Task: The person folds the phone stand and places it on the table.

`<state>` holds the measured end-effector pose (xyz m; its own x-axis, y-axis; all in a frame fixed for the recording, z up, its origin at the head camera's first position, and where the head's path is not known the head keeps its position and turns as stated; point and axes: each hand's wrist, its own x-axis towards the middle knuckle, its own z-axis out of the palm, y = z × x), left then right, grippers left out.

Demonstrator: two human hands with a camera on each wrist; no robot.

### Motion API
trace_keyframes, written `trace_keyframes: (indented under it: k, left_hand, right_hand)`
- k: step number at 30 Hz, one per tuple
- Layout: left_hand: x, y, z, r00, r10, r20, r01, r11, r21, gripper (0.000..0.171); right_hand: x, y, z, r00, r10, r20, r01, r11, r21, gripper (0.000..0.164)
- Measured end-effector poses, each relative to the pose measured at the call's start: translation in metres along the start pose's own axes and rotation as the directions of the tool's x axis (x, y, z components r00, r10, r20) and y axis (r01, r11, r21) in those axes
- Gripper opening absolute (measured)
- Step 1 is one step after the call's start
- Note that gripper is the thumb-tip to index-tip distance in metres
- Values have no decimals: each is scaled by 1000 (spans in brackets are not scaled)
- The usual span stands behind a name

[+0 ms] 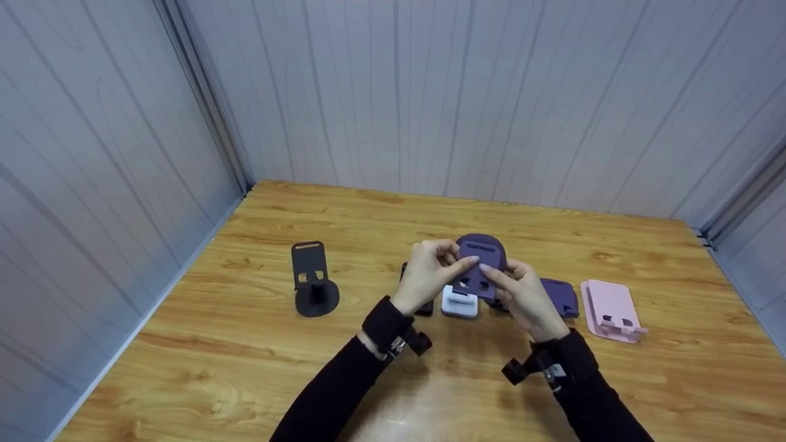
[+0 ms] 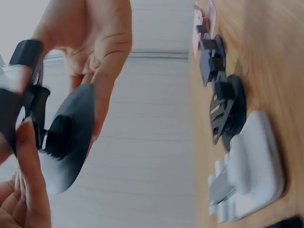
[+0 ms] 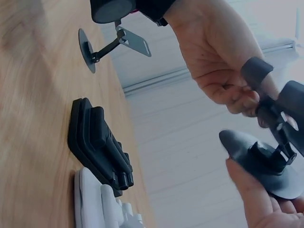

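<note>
A dark purple folding phone stand [image 1: 481,253] is held up above the table between both hands, its slotted panel facing the head camera. My left hand [image 1: 424,273] pinches its left edge, thumb lying on the panel. On the opposite side my right hand [image 1: 525,298] grips it, that thumb also on the front. Behind the panel, the wrist views show the round base [image 3: 242,154] and a hinged arm. Below the hands sits a white folded phone stand [image 1: 460,308]. A black folded stand [image 3: 97,142] beside it is partly hidden by my left hand in the head view.
A black phone stand [image 1: 309,264] stands unfolded at the left. Beyond the white one, a dark round-based stand [image 2: 232,111] is mostly covered by my right hand in the head view. Further right are a purple stand [image 1: 562,298] and a pink stand [image 1: 614,307]. Pale walls [image 1: 430,98] enclose the table.
</note>
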<state>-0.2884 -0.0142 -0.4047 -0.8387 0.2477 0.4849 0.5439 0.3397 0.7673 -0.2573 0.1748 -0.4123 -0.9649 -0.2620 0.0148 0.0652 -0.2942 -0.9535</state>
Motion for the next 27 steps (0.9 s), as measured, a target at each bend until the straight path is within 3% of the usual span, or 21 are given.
trace_keyframes:
  k: [3, 5, 7, 8, 11, 13, 15, 21, 27]
  left_hand:
    - [1, 2, -4, 1000, 16, -21, -13, 991, 132, 35]
    - [1, 2, -8, 999, -29, 16, 27, 990, 136, 45]
    - [1, 1, -11, 988, -112, 106, 107, 993, 46, 53]
    - [2, 0, -12, 975, -153, 163, 158, 987, -19, 54]
    - [3, -3, -12, 927, -213, 307, 284, 937, -205, 48]
    - [3, -5, -12, 912, -220, 348, 324, 905, -277, 43]
    - [4, -7, -12, 916, -213, 341, 319, 900, -296, 40]
    - [4, -9, -13, 945, -192, 265, 248, 949, -195, 30]
    - [5, -9, -14, 939, -210, 273, 269, 943, -197, 27]
  right_hand:
    - [0, 0, -1, 1000, 5, 8, -5, 1000, -1, 19]
    - [1, 1, -1, 1000, 7, 5, -6, 1000, -4, 20]
    - [1, 1, -1, 1000, -1, 5, 1, 1000, -2, 21]
    - [1, 1, -1, 1000, -6, 3, 6, 1000, 0, 21]
    - [2, 2, -1, 1000, -21, -2, 21, 1000, 7, 21]
    - [2, 3, -1, 1000, -28, -8, 28, 1000, 9, 21]
    - [3, 4, -2, 999, -31, -13, 31, 1000, 4, 21]
    - [3, 6, -2, 999, -27, -19, 26, 999, -25, 20]
    - [3, 5, -4, 1000, -10, 21, 11, 999, -44, 21]
